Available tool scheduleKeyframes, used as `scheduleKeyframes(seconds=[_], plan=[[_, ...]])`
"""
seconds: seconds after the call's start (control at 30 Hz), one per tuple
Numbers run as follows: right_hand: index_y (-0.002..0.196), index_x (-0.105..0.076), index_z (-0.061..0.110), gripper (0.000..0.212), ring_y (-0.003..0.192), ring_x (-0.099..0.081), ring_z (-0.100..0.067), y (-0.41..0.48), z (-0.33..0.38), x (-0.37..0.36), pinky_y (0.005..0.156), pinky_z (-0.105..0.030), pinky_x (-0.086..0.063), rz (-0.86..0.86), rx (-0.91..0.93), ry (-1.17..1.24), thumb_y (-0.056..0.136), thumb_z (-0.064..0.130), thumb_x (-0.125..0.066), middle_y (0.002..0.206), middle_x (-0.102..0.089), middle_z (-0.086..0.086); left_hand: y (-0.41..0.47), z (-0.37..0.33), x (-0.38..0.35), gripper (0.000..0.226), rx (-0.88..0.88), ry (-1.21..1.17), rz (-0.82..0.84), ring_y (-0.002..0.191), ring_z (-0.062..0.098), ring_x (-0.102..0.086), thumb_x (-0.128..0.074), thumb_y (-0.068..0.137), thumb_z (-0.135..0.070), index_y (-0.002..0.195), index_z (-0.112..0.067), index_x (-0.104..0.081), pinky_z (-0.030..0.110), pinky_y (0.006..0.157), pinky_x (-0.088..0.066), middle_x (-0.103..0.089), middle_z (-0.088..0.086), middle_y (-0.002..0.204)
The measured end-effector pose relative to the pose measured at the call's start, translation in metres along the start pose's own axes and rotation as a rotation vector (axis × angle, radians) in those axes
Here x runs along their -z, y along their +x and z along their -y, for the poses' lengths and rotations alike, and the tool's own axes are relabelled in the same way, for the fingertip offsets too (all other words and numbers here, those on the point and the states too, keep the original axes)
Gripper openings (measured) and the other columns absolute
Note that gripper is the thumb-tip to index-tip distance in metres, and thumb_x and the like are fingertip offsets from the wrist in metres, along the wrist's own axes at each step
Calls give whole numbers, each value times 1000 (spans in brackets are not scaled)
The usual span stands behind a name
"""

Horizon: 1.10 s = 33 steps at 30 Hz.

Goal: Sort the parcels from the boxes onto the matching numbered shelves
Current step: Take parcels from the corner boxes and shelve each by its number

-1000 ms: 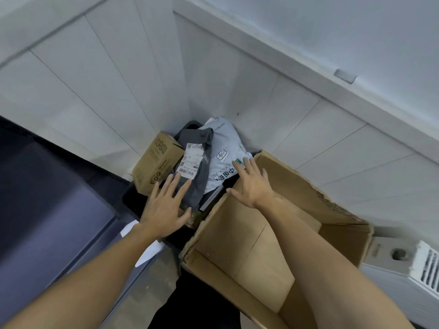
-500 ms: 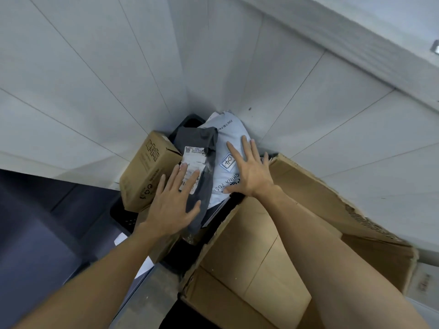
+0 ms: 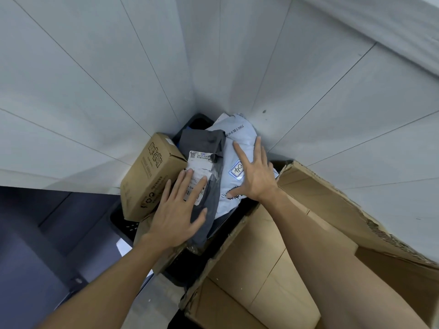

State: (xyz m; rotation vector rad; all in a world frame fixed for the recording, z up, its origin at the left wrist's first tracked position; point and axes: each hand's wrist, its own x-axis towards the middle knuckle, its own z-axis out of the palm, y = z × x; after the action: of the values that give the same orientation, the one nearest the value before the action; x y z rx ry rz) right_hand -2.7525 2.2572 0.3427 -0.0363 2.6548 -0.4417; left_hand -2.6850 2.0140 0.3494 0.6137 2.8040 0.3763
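Left hand (image 3: 175, 217) and right hand (image 3: 255, 179) lay flat and spread on 2 soft parcels, neither one grasping.

The left fingers rested on the label (image 3: 198, 167) of the grey mailer (image 3: 204, 148), slumped across the middle of the black crate (image 3: 123, 222). The right palm pressed the white mailer (image 3: 240, 136) at the crate's far corner. A brown carton (image 3: 147, 179) leaned on its left edge. To my eye the step wanted 1 parcel only: fingers curled under the grey mailer's edge, label kept upward for reading, since slack plastic looked likely to slide off a flat palm.
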Motion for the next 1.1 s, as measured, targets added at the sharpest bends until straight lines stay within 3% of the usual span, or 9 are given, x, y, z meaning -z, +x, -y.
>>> scheduleKeyframes(seconds=[0.13, 0.23, 0.3, 0.67, 0.87, 1.1], plan=[[157, 6, 43, 143, 144, -18, -40, 0, -2, -2, 111, -52, -28, -20, -6, -4, 52, 68, -87, 163, 9, -26, -5, 0, -3, 74, -7, -2, 0, 155, 23, 1, -37, 97, -51, 160, -27, -8, 55, 121, -20, -2, 8, 168], [159, -4, 39, 136, 133, -31, -33, -4, -2, -3, 103, -46, -31, -78, 12, -14, 54, 69, -85, 158, -20, -17, -7, 1, -5, 75, -4, -8, 3, 155, 23, 1, -38, 96, -51, 160, -27, -8, 55, 121, -20, -2, 8, 168], [159, -10, 33, 130, 129, -34, -31, -7, -1, -4, 99, -44, -31, -114, 22, -32, 58, 67, -85, 152, -30, -13, -8, 2, -4, 75, -3, 9, 13, 155, 23, 2, -38, 96, -51, 160, -28, -7, 55, 121, -20, -1, 8, 168], [152, -36, 19, 103, 123, -49, -33, -41, 5, 6, 91, -50, -38, -278, -22, -84, 68, 53, -84, 137, -50, -12, -16, -13, 30, 72, -4, 54, 6, 155, 24, 4, -30, 97, -54, 160, -29, -7, 54, 122, -15, -3, 9, 168], [157, -25, 24, 103, 135, -38, -31, -86, -13, 24, 105, -53, -31, -225, -83, -72, 75, 51, -81, 148, -41, -11, -26, -33, 43, 73, -7, 93, 53, 154, 23, 9, -22, 96, -60, 160, -32, 1, 53, 124, -8, 2, 8, 168], [157, -23, 26, 105, 135, -37, -29, -148, -27, 42, 103, -49, -30, -256, -169, -36, 74, 56, -79, 150, -39, -9, -43, -66, 61, 74, -52, 93, 44, 154, 27, -1, -27, 96, -58, 160, -28, -9, 57, 121, -16, -9, 13, 166]])
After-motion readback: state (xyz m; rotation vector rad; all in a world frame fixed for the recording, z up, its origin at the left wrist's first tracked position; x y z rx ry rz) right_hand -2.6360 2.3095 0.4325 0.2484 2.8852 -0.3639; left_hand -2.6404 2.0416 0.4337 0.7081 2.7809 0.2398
